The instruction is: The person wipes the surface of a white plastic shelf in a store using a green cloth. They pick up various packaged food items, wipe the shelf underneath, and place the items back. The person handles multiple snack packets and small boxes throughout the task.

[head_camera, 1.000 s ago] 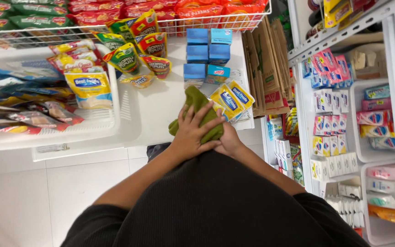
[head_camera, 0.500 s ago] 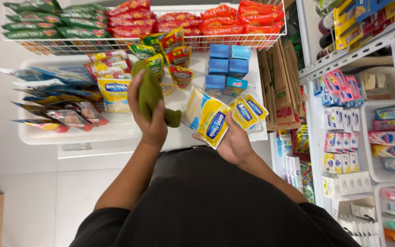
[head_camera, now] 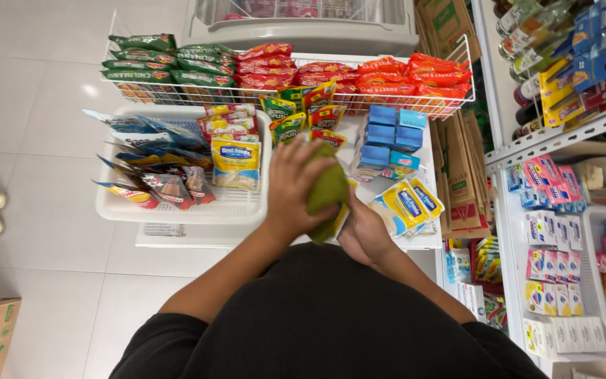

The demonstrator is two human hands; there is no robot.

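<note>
Risk check | left hand (head_camera: 290, 184) gripping green cloth (head_camera: 328, 189) | right hand (head_camera: 363, 235) grip unclear, tucked under | could easily nudge cheese packs (head_camera: 408, 205) off table (head_camera: 198, 236) edge lol

A small shop: snack-packed wire rack (head_camera: 289, 88), stocked shelves (head_camera: 562, 133), white basket (head_camera: 177, 207).

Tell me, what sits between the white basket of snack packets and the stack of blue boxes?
In the head view, the left hand gripping a green cloth lies between the white basket and the blue boxes, with small green and red packets behind it.
</note>
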